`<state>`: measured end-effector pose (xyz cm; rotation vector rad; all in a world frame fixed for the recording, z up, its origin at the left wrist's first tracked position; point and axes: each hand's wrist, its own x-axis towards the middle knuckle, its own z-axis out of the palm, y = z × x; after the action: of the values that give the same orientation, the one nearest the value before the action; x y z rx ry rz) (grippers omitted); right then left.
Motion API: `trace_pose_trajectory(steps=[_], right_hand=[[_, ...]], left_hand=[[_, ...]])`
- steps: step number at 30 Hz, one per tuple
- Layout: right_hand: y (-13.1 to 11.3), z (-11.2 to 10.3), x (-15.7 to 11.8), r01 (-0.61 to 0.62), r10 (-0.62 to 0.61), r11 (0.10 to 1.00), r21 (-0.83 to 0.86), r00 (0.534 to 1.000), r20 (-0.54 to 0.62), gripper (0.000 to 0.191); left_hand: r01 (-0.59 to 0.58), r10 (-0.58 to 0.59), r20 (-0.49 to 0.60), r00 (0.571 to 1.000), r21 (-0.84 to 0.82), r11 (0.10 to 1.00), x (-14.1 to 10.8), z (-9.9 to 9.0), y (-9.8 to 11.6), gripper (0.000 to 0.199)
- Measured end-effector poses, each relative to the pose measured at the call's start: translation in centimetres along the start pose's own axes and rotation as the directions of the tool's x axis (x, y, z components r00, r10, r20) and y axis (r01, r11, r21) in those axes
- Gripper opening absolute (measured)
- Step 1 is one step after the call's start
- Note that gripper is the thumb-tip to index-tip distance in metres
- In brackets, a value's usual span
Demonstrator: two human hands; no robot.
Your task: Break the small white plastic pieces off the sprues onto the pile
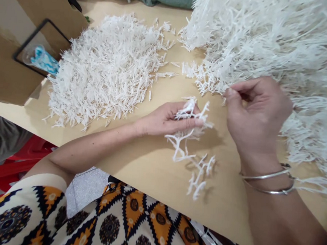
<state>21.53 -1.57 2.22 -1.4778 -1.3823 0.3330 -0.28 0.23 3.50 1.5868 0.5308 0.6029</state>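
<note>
From my feed: left hand (168,119) was closed on a white plastic sprue (189,139), a branched strip trailing from the fingers down onto the desk (154,167) toward the near edge. Right hand (256,111) sat just right of it, thumb and fingertips pinched together at the near edge of the big tangled heap (271,44); I couldn't tell what it gripped. Separated pieces lay in a pile (108,69) far left, beside a cardboard box (22,51).
</note>
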Motion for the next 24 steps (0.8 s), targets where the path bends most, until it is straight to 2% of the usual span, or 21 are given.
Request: trace_pose_trajectory(steps=[3, 5, 12, 19, 22, 24], right_hand=[[-0.7, 0.7, -1.0, 0.040, -0.053, 0.991, 0.126, 0.993, 0.103, 0.024], [-1.3, 1.2, -1.7, 0.037, -0.069, 0.977, 0.211, 0.987, 0.146, 0.032], [-1.9, 1.0, -1.7, -0.065, -0.023, 0.961, 0.268, 0.949, 0.314, 0.013], [-1.6, 1.2, -1.3, -0.158, 0.045, 0.922, 0.353, 0.951, 0.307, 0.010], [-2.0, 1.3, -1.4, -0.175, 0.057, 0.902, 0.394, 0.955, 0.293, 0.008], [-2.1, 1.7, -1.7, -0.172, 0.082, 0.918, 0.358, 0.964, 0.253, 0.008]], left_hand=[[0.026, -0.025, -0.190, 0.982, 0.000, 1.000, 0.3, -0.3, -0.4, 0.045], [0.024, -0.020, -0.230, 0.973, 0.017, 1.000, 0.4, -0.7, -0.8, 0.048], [-0.012, 0.023, -0.250, 0.968, 0.046, 0.999, 0.4, -1.0, -1.7, 0.048], [-0.069, 0.081, -0.183, 0.980, 0.071, 0.995, 0.4, -1.2, -1.4, 0.049], [-0.043, 0.048, -0.158, 0.986, 0.038, 0.998, 0.4, -1.1, -1.3, 0.049], [-0.026, 0.027, -0.126, 0.992, 0.010, 1.000, 0.5, -1.2, -1.4, 0.047]])
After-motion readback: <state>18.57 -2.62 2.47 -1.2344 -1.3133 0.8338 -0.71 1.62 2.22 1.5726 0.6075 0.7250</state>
